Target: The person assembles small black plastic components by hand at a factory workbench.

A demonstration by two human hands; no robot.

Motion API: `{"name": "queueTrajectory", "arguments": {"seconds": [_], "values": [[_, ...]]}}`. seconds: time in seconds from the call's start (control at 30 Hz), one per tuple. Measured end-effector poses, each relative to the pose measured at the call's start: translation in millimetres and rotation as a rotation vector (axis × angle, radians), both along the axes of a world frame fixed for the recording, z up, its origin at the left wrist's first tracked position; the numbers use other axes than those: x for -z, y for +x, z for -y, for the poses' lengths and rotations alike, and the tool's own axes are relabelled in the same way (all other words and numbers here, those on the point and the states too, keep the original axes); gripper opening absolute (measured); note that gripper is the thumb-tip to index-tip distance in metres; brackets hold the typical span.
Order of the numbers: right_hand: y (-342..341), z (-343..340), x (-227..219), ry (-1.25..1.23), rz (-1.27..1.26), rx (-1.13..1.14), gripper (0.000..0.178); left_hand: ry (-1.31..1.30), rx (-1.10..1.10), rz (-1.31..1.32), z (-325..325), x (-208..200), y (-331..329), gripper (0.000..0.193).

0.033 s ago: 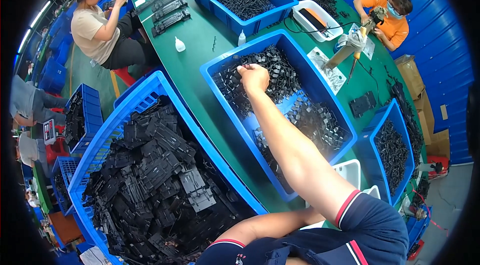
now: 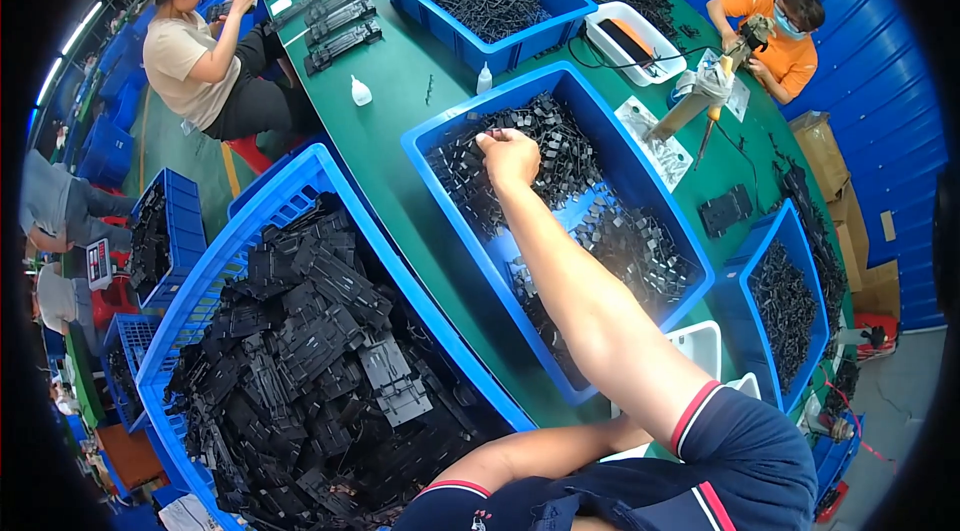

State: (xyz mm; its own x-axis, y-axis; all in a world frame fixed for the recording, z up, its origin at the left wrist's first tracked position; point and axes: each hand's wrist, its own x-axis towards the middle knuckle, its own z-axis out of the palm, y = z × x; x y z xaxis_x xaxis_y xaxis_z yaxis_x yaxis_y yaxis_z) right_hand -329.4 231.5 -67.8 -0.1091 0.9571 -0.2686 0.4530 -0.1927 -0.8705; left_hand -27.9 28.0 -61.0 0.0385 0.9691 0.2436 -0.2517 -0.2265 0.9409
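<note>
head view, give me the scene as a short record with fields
right hand: at small black parts in a blue bin; grip unclear
left hand: hidden behind the right arm
table: green
left of bin: blue basket heaped with flat black parts
others: person in beige, far left; person in orange, far right

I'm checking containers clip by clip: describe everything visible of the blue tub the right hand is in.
The tub is rectangular, open-topped and plastic-looking, with rounded corners and a rim. It stands on the green table, slanting in the view. Small, mostly black parts heap toward both ends, with blue floor showing between. The right hand is over the far heap, fingertips at the parts; whether they grip one is unclear. The forearm hides some of the tub.
</note>
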Motion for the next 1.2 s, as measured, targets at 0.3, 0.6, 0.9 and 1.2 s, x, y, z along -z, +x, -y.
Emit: {"name": "queueTrajectory", "arguments": {"seconds": [0.3,0.6,0.9,1.2], "values": [[31.5,-3.8,-29.2,-0.272,-0.692,-0.033,0.027,0.006,0.082,0.013,3.7,2.6,-11.3,0.042],[151.3,23.9,-101.1,-0.41,-0.824,-0.356,0.023,0.008,0.22,-0.572,6.3,24.7,26.3,0.041],[323.6,84.1,-149.2,-0.328,-0.541,-0.406,0.024,-0.453,0.255,-0.649,36.3,-128.1,-116.2,0.023],[397.6,157.6,-153.8,-0.523,-0.334,-0.645,0.021,-0.568,0.19,-0.337,46.1,-142.8,-88.2,0.028]]}}
